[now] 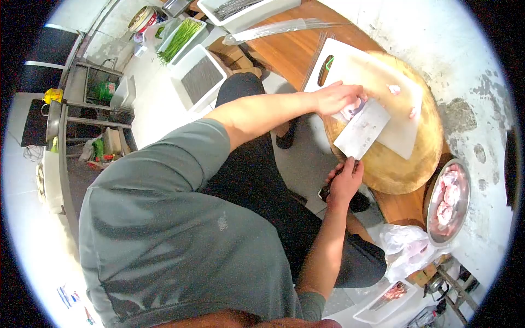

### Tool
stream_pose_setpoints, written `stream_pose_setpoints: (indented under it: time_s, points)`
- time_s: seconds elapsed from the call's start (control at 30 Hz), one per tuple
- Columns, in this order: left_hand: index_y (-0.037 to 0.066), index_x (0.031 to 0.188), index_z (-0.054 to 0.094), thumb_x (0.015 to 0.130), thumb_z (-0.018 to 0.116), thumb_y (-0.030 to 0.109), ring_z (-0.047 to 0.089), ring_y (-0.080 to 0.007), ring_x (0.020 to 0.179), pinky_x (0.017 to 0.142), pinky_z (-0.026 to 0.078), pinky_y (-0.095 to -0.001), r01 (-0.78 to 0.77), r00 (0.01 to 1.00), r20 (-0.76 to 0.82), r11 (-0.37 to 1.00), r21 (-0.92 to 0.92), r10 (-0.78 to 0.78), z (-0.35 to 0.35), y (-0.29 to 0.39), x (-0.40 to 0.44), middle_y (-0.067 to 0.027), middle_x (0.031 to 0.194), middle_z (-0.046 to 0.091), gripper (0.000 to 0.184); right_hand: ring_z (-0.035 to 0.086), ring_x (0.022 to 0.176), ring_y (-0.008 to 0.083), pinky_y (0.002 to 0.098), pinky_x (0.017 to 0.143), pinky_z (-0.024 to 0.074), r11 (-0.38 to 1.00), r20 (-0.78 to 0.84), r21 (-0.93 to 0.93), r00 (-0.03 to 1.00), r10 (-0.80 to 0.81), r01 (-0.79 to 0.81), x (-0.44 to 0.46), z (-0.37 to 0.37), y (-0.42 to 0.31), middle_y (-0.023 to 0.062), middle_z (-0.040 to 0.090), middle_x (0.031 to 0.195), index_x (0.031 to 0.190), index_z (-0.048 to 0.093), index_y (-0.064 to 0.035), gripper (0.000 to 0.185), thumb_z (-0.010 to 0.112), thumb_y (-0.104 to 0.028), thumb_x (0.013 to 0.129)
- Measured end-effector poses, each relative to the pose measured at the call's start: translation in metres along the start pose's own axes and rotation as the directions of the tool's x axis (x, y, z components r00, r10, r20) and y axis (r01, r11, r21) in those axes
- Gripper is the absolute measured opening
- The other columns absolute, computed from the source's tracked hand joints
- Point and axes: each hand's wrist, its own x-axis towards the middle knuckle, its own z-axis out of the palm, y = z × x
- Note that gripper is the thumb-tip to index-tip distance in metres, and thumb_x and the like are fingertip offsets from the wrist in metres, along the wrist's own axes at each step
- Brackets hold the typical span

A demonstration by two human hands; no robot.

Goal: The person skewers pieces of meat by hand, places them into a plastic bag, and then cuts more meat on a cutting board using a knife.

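My right hand [345, 183] is wrapped round the handle of a cleaver [363, 130], whose broad blade lies over the edge of a white cutting board [402, 128]. My left hand [336, 99] is closed on a pale piece of meat [354, 108] right beside the blade; my fingers hide part of it. Two small scraps, one a whitish bit [394, 89] and the other a pinkish bit [413, 112], lie farther across the board. Beneath the board is a thick round wooden chopping block [394, 177].
The block stands on a brown wooden table [284, 46] against a wall. A metal bowl of meat pieces [447, 199] and a plastic bag [407, 240] are to the right. Near the floor are a meat tray [388, 295], a bin of thin sticks [202, 79] and green stalks [180, 39].
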Motion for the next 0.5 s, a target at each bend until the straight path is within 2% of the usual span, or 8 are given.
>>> stream_pose_setpoints:
  time_s: [0.07,0.1,0.2,0.23,0.33,0.43,0.5]
  points:
    - [0.001,0.138,0.046,0.104,0.030,0.038,0.043,-0.0334,0.134,0.112,0.031,-0.0449,0.071,0.991,-0.089,0.967,-0.245,-0.096,0.004,-0.018,-0.001,-0.0199,0.139,0.049,0.053,0.048,0.042,0.0138,0.0297,0.036,0.0380,1.000,-0.028,0.008,0.999,-0.026,0.026,0.003,0.002,0.003,0.0037,0.048,0.059,0.118,0.047,-0.0011,0.025,0.047,-0.020,0.102]
    - [-0.004,0.129,0.052,0.100,0.038,0.027,0.049,-0.0390,0.124,0.107,0.036,-0.0440,-0.001,0.981,-0.190,0.967,-0.256,-0.050,0.002,-0.013,-0.003,-0.0249,0.131,0.053,0.044,0.048,0.042,0.0136,0.0296,0.036,0.0382,1.000,-0.028,0.017,0.999,-0.021,0.022,0.004,0.002,0.003,0.0038,0.049,0.059,0.119,0.047,-0.0009,0.026,0.047,-0.020,0.102]
    - [-0.001,0.130,0.053,0.099,0.042,0.026,0.049,-0.0389,0.123,0.106,0.037,-0.0449,-0.286,0.945,-0.160,0.958,0.011,0.284,0.001,-0.009,-0.008,-0.0237,0.131,0.053,0.043,0.048,0.042,0.0130,0.0292,0.036,0.0386,1.000,-0.035,0.025,0.999,-0.010,0.010,0.004,-0.001,0.004,0.0040,0.049,0.060,0.121,0.047,-0.0002,0.028,0.047,-0.020,0.102]
    - [0.002,0.130,0.054,0.098,0.045,0.024,0.050,-0.0354,0.122,0.104,0.038,-0.0429,-0.292,0.952,-0.087,0.955,0.051,0.295,0.003,-0.007,-0.005,-0.0206,0.130,0.055,0.041,0.048,0.042,0.0129,0.0292,0.036,0.0388,1.000,-0.041,0.020,0.999,-0.010,0.011,0.002,-0.001,0.001,0.0040,0.050,0.060,0.122,0.046,0.0001,0.029,0.047,-0.020,0.102]
    - [0.006,0.130,0.056,0.098,0.044,0.025,0.051,-0.0306,0.121,0.102,0.038,-0.0416,-0.237,0.967,-0.056,0.961,0.142,0.247,0.006,0.000,-0.004,-0.0149,0.131,0.056,0.040,0.048,0.042,0.0128,0.0291,0.037,0.0389,0.999,-0.043,-0.017,0.998,-0.035,0.034,0.003,-0.002,0.005,0.0041,0.051,0.061,0.123,0.046,0.0006,0.030,0.048,-0.021,0.102]
    - [0.008,0.130,0.057,0.098,0.044,0.027,0.051,-0.0262,0.122,0.102,0.037,-0.0407,-0.283,0.947,-0.074,0.919,0.274,0.314,0.005,-0.002,-0.002,-0.0088,0.132,0.057,0.039,0.048,0.042,0.0129,0.0291,0.037,0.0386,0.998,-0.033,-0.040,0.998,-0.050,0.048,0.003,-0.004,0.006,0.0040,0.051,0.061,0.122,0.047,0.0006,0.030,0.048,-0.021,0.102]
    - [0.009,0.130,0.058,0.098,0.044,0.028,0.049,-0.0249,0.124,0.103,0.036,-0.0411,-0.248,0.963,-0.044,0.937,0.244,0.266,0.004,0.002,-0.001,-0.0072,0.133,0.057,0.039,0.048,0.042,0.0130,0.0291,0.037,0.0383,0.998,-0.029,-0.047,0.998,-0.053,0.052,0.004,-0.004,0.007,0.0038,0.051,0.061,0.121,0.047,0.0004,0.029,0.048,-0.021,0.102]
